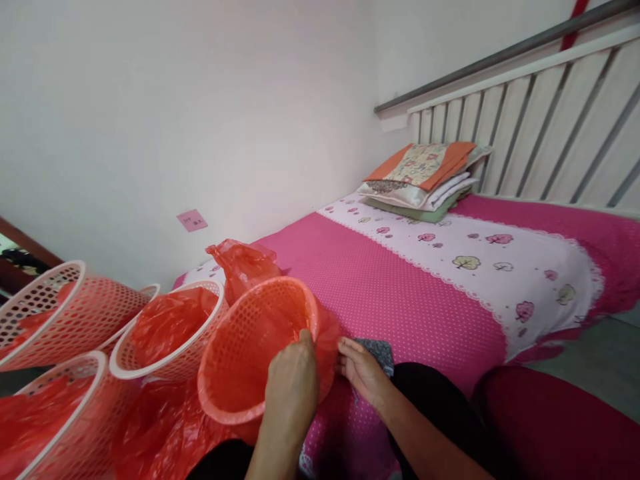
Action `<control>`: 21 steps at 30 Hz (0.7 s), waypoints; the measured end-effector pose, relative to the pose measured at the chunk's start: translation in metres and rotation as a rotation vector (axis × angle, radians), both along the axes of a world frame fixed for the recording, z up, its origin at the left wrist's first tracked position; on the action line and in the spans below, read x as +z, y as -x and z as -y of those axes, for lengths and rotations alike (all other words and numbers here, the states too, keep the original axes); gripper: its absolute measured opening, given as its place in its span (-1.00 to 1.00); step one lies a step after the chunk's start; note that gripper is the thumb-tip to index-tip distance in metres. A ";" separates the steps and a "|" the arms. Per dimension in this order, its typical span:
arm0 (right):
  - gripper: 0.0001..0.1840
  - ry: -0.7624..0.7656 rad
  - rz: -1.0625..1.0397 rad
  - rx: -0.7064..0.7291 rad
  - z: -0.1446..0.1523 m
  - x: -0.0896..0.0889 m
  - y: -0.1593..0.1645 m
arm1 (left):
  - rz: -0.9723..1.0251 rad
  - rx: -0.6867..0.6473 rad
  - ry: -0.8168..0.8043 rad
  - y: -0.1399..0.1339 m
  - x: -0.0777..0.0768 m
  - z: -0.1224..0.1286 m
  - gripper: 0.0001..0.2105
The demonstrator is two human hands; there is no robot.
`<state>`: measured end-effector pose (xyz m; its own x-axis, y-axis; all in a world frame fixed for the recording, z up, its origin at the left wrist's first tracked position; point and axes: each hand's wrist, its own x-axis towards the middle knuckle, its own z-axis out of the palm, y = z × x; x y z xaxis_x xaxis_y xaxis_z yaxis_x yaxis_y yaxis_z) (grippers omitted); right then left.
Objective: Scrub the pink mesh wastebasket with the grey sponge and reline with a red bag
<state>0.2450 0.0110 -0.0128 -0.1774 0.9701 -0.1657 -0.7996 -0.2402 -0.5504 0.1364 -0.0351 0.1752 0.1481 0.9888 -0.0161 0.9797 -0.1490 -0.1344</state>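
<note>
A round mesh basket point(239, 357) stands tilted in front of me at the bed's edge, lined with a thin red plastic bag point(326, 330) folded over its rim. My left hand point(294, 370) is closed at the near right side of the rim, its fingers on the bag at the inside. On the outer right side, my right hand point(363, 368) has its fingers bent together, pinching the bag where it hangs over the outside. Some of the right fingertips are hidden behind the film. Behind the basket, another red plastic bag point(245, 267) lies crumpled on the bed.
Pink mesh baskets with red bags in them crowd the left: one white-rimmed basket point(115, 353) is close by. More crumpled red film point(160, 423) lies below. The pink bed point(410, 307) carries stacked pillows point(423, 177). A dark red round seat point(560, 420) is at right.
</note>
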 end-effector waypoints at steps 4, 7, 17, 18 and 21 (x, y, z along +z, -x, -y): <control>-0.62 0.106 0.032 -0.100 -0.010 -0.012 -0.007 | 0.033 -0.025 0.036 -0.008 -0.003 -0.001 -0.62; -0.66 0.171 0.067 -0.200 -0.017 -0.018 -0.015 | 0.100 -0.029 0.059 -0.020 -0.004 -0.001 -0.64; -0.59 0.155 0.227 -0.519 -0.025 -0.015 -0.050 | 0.804 -0.130 -0.577 0.058 0.016 0.022 -0.46; -0.55 0.128 0.263 -0.570 -0.025 -0.009 -0.054 | 0.917 -0.047 -0.685 0.080 0.013 0.022 -0.53; -0.44 0.003 0.330 -0.638 -0.023 0.019 -0.060 | 1.215 0.354 -0.881 0.137 -0.008 0.015 -0.58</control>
